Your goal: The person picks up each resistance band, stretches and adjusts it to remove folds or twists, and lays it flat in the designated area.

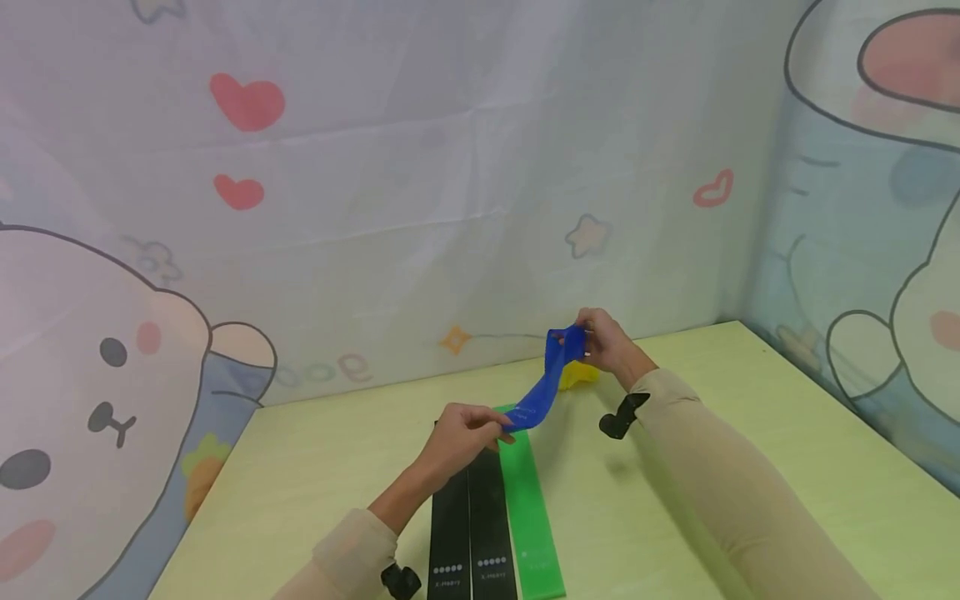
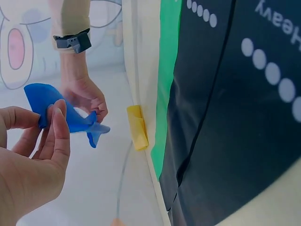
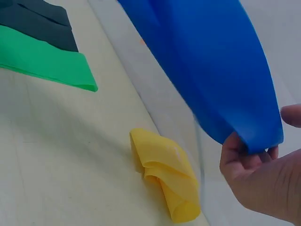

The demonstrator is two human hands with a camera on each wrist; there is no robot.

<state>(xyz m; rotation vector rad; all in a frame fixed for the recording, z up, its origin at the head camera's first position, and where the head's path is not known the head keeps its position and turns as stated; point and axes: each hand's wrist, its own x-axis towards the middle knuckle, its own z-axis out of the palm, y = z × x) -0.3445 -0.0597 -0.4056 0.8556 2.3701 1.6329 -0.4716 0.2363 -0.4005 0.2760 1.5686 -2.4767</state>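
A blue resistance band (image 1: 553, 375), a flat stretchy loop, hangs in a slack curve between both hands above the table. My left hand (image 1: 467, 433) pinches its lower, nearer end between thumb and fingers, over the top of the black and green bands in the head view. Higher up and farther right, my right hand (image 1: 606, 342) holds the other end. In the right wrist view, the fingers (image 3: 233, 153) curl into the fold of the blue band, with the thumb (image 3: 291, 115) apart from it.
Two black bands (image 1: 491, 517) marked X-Heavy lie flat side by side on the pale yellow-green table (image 1: 645, 517). A green band (image 1: 534, 508) lies along their right side. Behind the blue band, a crumpled yellow band (image 1: 579, 377) sits near the printed cloth backdrop (image 1: 420, 275).
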